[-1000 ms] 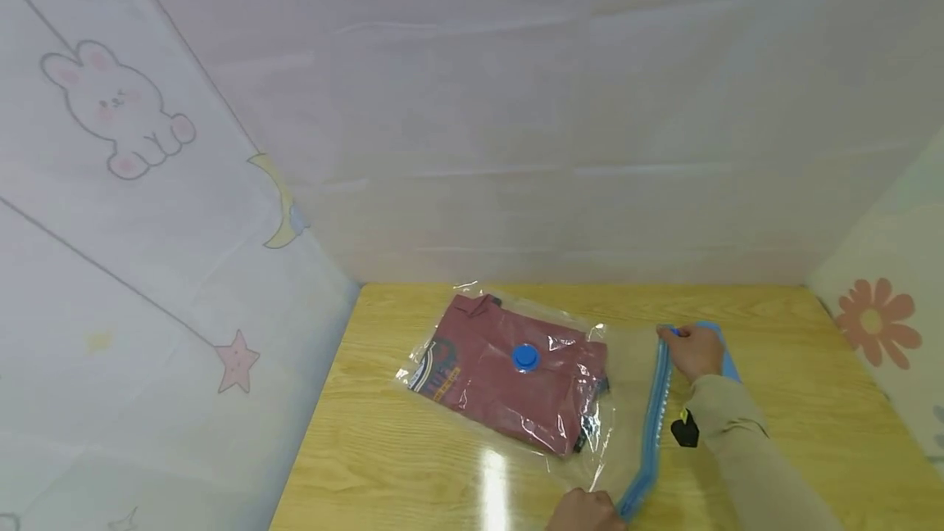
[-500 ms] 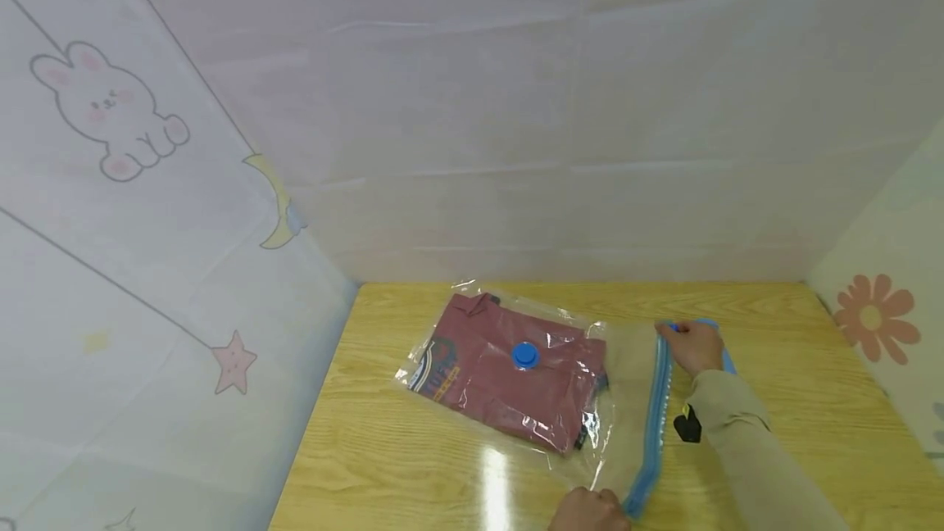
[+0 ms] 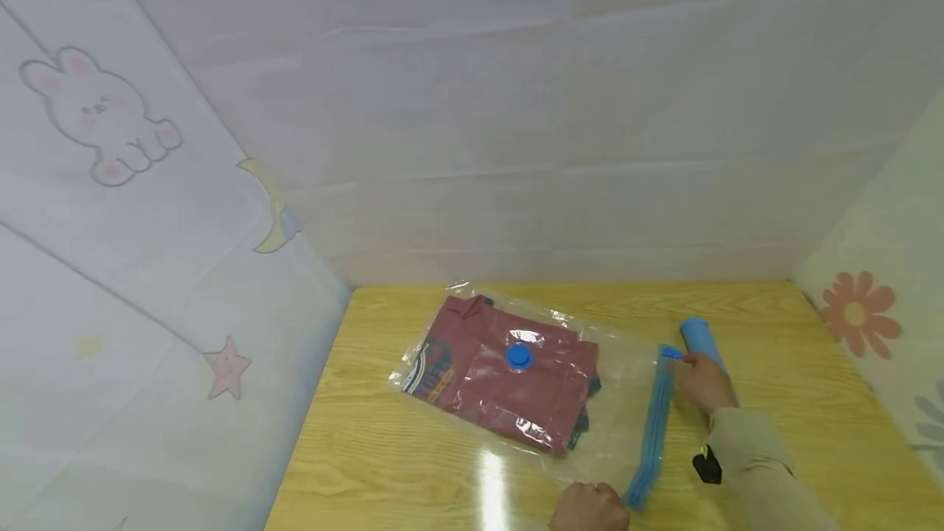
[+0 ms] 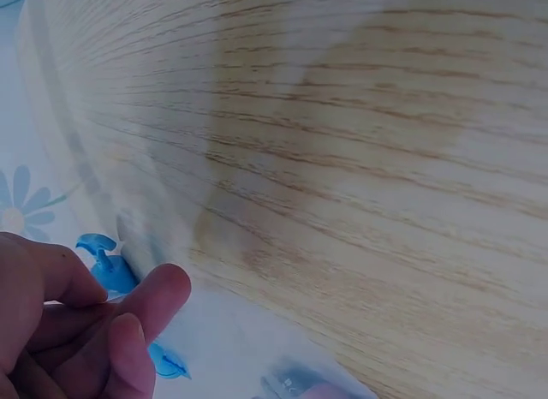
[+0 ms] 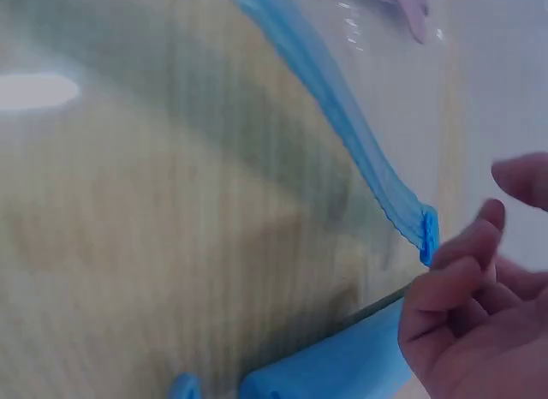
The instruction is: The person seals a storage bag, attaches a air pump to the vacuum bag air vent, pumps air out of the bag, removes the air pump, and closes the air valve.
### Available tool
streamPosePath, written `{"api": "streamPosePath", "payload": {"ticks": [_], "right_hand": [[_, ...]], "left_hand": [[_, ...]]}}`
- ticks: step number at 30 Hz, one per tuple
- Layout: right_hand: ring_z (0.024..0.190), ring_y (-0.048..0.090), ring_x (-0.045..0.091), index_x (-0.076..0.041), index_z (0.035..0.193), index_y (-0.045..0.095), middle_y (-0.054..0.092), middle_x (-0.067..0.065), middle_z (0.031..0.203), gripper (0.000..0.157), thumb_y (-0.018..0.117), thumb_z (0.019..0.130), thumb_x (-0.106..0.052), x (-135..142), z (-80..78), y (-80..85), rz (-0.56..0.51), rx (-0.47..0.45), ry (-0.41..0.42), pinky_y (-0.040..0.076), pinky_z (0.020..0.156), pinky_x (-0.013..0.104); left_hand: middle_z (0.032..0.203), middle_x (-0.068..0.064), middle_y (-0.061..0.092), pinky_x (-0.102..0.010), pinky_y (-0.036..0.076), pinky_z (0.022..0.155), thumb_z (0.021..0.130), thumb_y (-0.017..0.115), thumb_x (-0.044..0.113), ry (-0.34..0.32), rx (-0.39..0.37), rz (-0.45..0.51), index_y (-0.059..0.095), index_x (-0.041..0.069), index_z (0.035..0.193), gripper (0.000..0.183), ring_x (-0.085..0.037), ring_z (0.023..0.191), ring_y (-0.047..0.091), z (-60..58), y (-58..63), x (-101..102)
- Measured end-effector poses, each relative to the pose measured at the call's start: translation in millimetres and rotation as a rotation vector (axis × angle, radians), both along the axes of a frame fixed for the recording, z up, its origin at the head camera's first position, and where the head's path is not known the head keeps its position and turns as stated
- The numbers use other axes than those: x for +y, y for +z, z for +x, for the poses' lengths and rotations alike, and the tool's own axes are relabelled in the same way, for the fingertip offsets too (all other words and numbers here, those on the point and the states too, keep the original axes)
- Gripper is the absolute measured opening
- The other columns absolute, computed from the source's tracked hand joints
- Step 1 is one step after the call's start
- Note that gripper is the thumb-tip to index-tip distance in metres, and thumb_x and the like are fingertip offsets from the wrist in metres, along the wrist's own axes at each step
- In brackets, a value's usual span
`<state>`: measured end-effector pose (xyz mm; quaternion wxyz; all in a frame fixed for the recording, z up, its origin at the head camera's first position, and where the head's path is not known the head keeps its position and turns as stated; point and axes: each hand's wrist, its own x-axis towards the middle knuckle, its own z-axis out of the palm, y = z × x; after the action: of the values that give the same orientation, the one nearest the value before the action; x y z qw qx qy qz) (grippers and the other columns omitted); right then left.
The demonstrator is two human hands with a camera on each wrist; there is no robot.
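A clear vacuum storage bag [image 3: 627, 400] lies on the table, with a folded dark red garment [image 3: 509, 383] inside. On its upper face is a round blue valve [image 3: 519, 356]. A blue zip strip [image 3: 652, 433] runs along its right end, and a blue slider [image 3: 669, 351] sits at the far corner. My left hand [image 3: 590, 508] pinches the near edge beside the zip; in the left wrist view its thumb and fingers meet at the film. My right hand [image 3: 704, 383] is at the slider, thumb and forefinger apart in the right wrist view [image 5: 479, 296].
A blue cylinder [image 3: 701, 338] lies on the wooden table [image 3: 398, 474] right behind the right hand. A small black piece [image 3: 706, 465] with a yellow mark is beside the right sleeve. Printed cloth walls [image 3: 457, 220] stand at the back and both sides.
My right hand has drawn back slightly to the right and nearer, uncovering the slider and more of the blue cylinder. The bag's far corner has sunk lower. My left hand stays at the near edge.
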<state>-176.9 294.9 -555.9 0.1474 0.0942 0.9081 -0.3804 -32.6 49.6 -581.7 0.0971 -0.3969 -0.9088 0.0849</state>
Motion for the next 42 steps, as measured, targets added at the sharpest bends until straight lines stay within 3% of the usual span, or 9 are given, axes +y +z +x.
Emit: {"api": "streamPosePath", "payload": {"ticks": [4,8,13,16,21,26,31,38,42], "right_hand": [[0.093,0.061,0.042,0.015,0.126,0.049,0.059,0.034,0.111,0.052,0.051,0.099,-0.029,-11,24.0,-10.0,0.036,0.062,0.130,0.052,0.074,0.044],[0.084,0.059,0.025,0.012,0.118,0.058,0.063,0.016,0.098,0.043,0.061,0.093,-0.024,-24,40.3,-14.6,0.115,0.095,0.224,0.049,0.068,0.038],[0.104,0.057,0.043,0.009,0.119,0.058,0.058,0.025,0.114,0.048,0.065,0.090,-0.028,-42,53.8,-8.5,0.166,0.075,0.279,0.050,0.084,0.053],[0.112,0.053,0.050,0.011,0.121,0.057,0.056,0.030,0.121,0.052,0.065,0.090,-0.030,-61,60.4,-0.1,0.140,0.040,0.279,0.048,0.089,0.057],[0.108,0.057,0.047,0.014,0.121,0.054,0.060,0.029,0.114,0.053,0.065,0.090,-0.026,-92,67.6,7.0,0.144,-0.023,0.269,0.050,0.086,0.055],[0.099,0.060,0.040,0.014,0.119,0.053,0.062,0.024,0.103,0.050,0.067,0.087,-0.021,-113,75.3,0.8,0.175,-0.020,0.262,0.051,0.082,0.053],[0.101,0.059,0.045,0.015,0.121,0.051,0.056,0.031,0.110,0.055,0.070,0.085,-0.022,-116,80.8,-6.9,0.198,0.012,0.264,0.050,0.085,0.056],[0.103,0.053,0.055,0.017,0.125,0.045,0.050,0.036,0.117,0.059,0.066,0.087,-0.023,-106,76.5,-26.0,0.252,0.028,0.212,0.047,0.088,0.063],[0.120,0.036,0.066,0.019,0.133,0.038,0.034,0.046,0.134,0.066,0.062,0.089,-0.024,-99,73.7,-36.1,0.264,0.049,0.197,0.036,0.099,0.070]], "left_hand": [[0.049,0.010,0.044,-0.020,0.026,0.032,0.086,0.057,0.053,0.020,0.025,-0.035,0.053,0.028,0.045,0.048,-0.003,0.037,0.031,-0.2,4.3,4],[0.051,0.010,0.047,-0.020,0.029,0.033,0.079,0.065,0.041,0.023,0.056,-0.075,0.059,0.030,0.051,0.031,-0.003,0.039,0.035,-0.6,7.3,8],[0.053,0.011,0.051,-0.021,0.031,0.035,0.076,0.067,0.032,0.023,0.101,-0.086,0.063,0.032,0.056,0.020,-0.003,0.040,0.039,-0.3,10.3,9],[0.050,0.012,0.048,-0.021,0.030,0.035,0.082,0.066,0.039,0.014,0.108,-0.099,0.060,0.032,0.052,0.031,-0.002,0.038,0.034,-0.3,10.9,6],[0.049,0.015,0.046,-0.021,0.025,0.034,0.084,0.065,0.043,-0.021,0.128,-0.066,0.058,0.031,0.053,0.034,-0.003,0.036,0.028,-1.5,5.3,0],[0.065,0.019,0.060,-0.019,0.033,0.041,0.085,0.063,0.046,-0.028,0.119,0.045,0.070,0.034,0.076,0.017,-0.002,0.047,0.047,-5.2,-3.0,-15],[0.079,0.015,0.066,-0.022,0.048,0.059,0.087,0.063,0.045,0.042,0.129,0.177,0.072,0.028,0.088,0.020,-0.005,0.069,0.060,-31.4,-11.0,-50],[0.117,-0.001,0.065,-0.039,0.052,0.090,0.094,0.057,0.041,0.311,-0.146,0.254,0.063,0.016,0.116,0.033,-0.021,0.112,0.061,-78.3,-7.2,-105],[0.138,-0.010,0.056,-0.049,0.048,0.100,0.094,0.057,0.044,0.404,-0.225,0.276,0.054,0.016,0.135,0.050,-0.033,0.130,0.050,-95.8,-18.4,-130]]}}
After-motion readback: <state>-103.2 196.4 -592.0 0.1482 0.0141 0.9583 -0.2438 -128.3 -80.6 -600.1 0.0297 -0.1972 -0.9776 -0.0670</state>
